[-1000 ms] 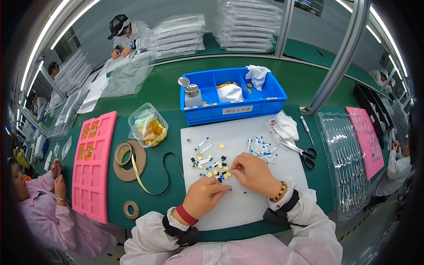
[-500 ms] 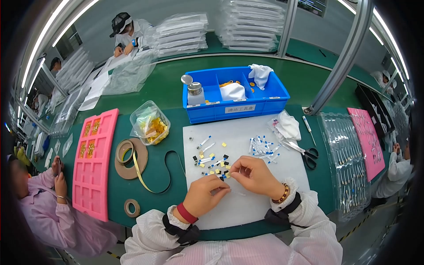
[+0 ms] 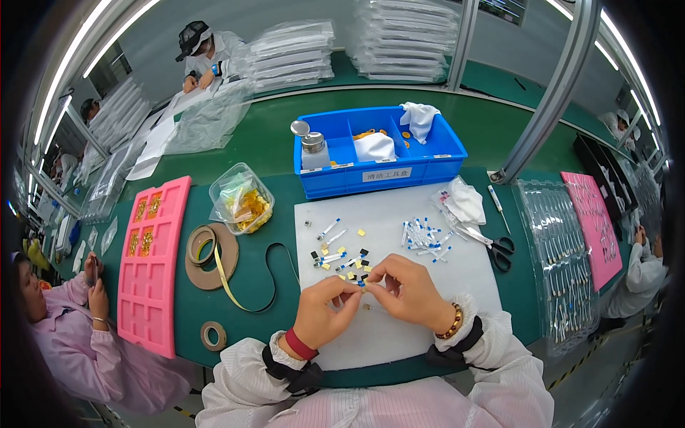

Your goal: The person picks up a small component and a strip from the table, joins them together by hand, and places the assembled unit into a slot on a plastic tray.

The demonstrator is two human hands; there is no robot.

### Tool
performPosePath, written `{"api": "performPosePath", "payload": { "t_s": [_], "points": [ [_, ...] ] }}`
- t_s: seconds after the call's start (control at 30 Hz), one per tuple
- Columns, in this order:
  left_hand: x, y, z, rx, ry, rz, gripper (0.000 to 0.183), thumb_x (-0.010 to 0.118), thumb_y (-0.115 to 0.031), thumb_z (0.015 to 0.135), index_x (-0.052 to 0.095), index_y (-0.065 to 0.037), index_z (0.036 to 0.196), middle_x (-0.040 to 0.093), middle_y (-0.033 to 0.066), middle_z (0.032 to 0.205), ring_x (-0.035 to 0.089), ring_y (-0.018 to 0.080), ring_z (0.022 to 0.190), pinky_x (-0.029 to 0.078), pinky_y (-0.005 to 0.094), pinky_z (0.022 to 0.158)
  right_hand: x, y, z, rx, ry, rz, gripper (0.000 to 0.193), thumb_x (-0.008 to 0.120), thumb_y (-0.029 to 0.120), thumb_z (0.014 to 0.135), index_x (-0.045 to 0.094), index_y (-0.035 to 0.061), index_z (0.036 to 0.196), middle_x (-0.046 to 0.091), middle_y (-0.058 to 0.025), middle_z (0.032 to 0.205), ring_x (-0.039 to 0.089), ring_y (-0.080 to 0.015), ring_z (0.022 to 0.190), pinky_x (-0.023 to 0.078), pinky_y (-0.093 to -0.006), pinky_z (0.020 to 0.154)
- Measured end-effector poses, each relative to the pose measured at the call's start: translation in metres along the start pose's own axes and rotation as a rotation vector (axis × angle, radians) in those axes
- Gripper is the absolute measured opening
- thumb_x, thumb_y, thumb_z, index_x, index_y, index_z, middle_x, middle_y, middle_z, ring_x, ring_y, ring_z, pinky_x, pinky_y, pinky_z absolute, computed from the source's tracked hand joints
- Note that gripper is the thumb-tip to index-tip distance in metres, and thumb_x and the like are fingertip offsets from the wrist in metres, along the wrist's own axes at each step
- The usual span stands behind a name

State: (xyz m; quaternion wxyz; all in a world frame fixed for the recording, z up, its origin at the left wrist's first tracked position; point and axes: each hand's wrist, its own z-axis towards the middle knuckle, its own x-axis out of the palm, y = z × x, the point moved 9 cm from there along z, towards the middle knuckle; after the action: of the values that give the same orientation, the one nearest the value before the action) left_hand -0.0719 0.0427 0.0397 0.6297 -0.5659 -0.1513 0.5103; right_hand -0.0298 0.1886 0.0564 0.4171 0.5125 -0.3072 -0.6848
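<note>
Over the white mat (image 3: 335, 349), my left hand (image 3: 322, 312) and my right hand (image 3: 410, 291) meet fingertip to fingertip, both closed in a pinch. Between them is a small ribbon cable (image 3: 362, 284) with a blue end, mostly covered by the fingers. Just beyond the hands lie scattered ribbon cables (image 3: 330, 260) with blue parts, small yellow pads (image 3: 361, 232) and small black pieces (image 3: 364, 252). To the right of these, a loose pile of white strips with blue ends (image 3: 422, 235) rests on the mat.
A blue divided bin (image 3: 389, 175) stands behind the mat. Scissors (image 3: 501, 251) and clear trays (image 3: 560, 264) are to the right. Tape rolls (image 3: 221, 264), a plastic tub (image 3: 246, 200) and a pink tray (image 3: 146, 307) sit left. Co-workers (image 3: 61, 307) are seated nearby.
My left hand has moved slightly away from me and right, so its fingertips now meet those of my right hand. A blue-ended piece now shows between them.
</note>
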Motion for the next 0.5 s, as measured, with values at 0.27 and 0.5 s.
{"api": "performPosePath", "payload": {
  "t_s": [0.27, 0.5],
  "points": [
    [-0.002, -0.001, 0.002, -0.049, -0.048, -0.017, 0.005, 0.073, -0.001, 0.085, 0.070, 0.003, 0.087, 0.067, 0.0070, 0.074, 0.061, 0.0103, 0.063, 0.048, 0.0238, 0.060, -0.003, 0.024, -0.008, -0.264, -0.129, -0.302, 0.015, 0.076, 0.003, 0.077, 0.069, 0.0063, 0.089, 0.067, -0.0079, 0.086, 0.065, -0.0253, 0.076, 0.051, -0.0319, 0.062],
    [0.000, -0.003, 0.003, -0.044, -0.029, -0.024, 0.005, 0.074, -0.001, 0.084, 0.070, 0.002, 0.087, 0.067, 0.0075, 0.074, 0.061, 0.0115, 0.064, 0.048, 0.0246, 0.060, 0.000, 0.021, -0.006, -0.288, -0.096, -0.250, 0.016, 0.074, 0.001, 0.075, 0.068, 0.0056, 0.089, 0.066, -0.0084, 0.085, 0.064, -0.0253, 0.076, 0.051, -0.0327, 0.063]
  ]
}}
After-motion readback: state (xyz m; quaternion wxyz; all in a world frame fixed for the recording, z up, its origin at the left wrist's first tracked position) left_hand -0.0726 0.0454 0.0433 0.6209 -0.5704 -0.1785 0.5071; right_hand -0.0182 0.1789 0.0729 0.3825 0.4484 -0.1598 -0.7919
